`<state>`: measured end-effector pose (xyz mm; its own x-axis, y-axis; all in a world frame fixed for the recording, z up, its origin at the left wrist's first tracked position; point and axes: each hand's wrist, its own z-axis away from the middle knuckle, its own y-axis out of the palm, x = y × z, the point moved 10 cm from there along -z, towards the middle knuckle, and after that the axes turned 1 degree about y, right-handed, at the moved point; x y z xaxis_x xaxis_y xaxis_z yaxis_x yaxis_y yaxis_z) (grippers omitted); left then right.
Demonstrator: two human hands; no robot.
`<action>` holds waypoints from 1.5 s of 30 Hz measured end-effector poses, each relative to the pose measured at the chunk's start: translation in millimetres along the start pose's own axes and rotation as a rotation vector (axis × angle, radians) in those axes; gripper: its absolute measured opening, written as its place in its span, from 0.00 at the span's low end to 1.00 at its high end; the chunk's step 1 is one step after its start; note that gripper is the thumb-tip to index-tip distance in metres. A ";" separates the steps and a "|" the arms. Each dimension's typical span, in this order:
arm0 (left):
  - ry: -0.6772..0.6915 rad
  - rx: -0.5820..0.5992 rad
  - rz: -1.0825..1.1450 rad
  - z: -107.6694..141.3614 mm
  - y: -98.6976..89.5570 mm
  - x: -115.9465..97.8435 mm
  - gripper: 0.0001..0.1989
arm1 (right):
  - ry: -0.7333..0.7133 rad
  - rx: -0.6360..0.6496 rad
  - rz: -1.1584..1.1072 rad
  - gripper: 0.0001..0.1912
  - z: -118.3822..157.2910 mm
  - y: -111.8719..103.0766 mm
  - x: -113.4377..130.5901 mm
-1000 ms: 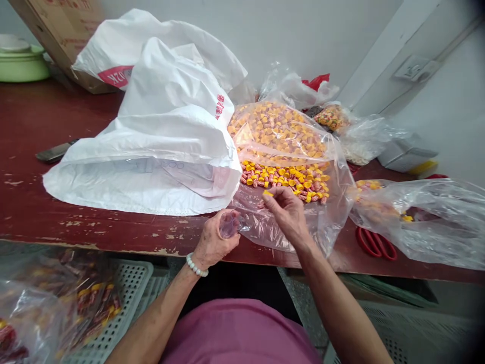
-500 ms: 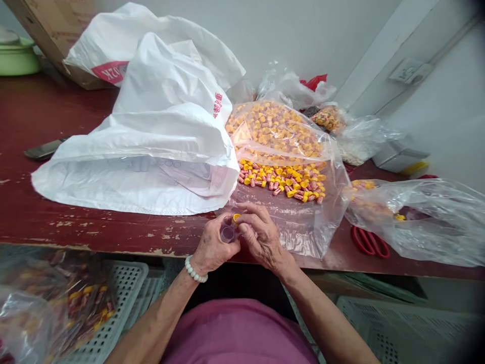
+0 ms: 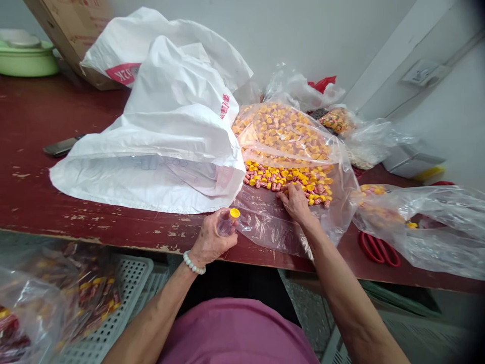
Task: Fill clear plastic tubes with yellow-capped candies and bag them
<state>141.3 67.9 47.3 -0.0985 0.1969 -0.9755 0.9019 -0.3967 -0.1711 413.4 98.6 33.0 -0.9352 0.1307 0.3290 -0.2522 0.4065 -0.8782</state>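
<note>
My left hand [image 3: 215, 236] is closed around a clear plastic holder with round openings [image 3: 224, 226], near the table's front edge. A yellow-capped piece [image 3: 235, 213] sits in one opening, its cap facing up. My right hand [image 3: 295, 203] reaches to the front of a pile of small tubes with yellow caps and red-patterned bodies [image 3: 280, 177]. Its fingertips touch the pile and are partly hidden, so I cannot see whether they hold a piece. The pile spills from a large clear plastic bag [image 3: 261, 222] lying on the table.
A white sack [image 3: 170, 131] lies open-mouthed on the left, with clear plastic pieces inside. Red-handled scissors [image 3: 379, 248] and another clear bag [image 3: 435, 227] are on the right. Below the table at left stands a white crate [image 3: 132, 273] with filled bags.
My right hand has left the holder and moved forward and right to the pile. The yellow-capped piece now stands in the holder, which stays in my left hand. The view has shifted slightly.
</note>
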 end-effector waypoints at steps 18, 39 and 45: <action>-0.023 -0.048 -0.070 -4.3 8.3 4.3 0.14 | -0.175 0.130 -0.555 0.12 54.6 -44.4 94.7; -0.087 -0.068 -0.032 -5.0 13.4 19.2 0.19 | -0.454 0.218 -0.628 0.27 104.5 -35.5 169.3; -0.312 0.081 0.477 0.8 38.7 31.5 0.24 | -0.068 -0.099 -0.240 0.18 41.1 -42.8 44.1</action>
<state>172.8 58.0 9.8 0.1804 -0.2897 -0.9400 0.8432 -0.4465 0.2994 372.7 49.8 70.8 -0.8669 -0.0395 0.4969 -0.4463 0.5057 -0.7384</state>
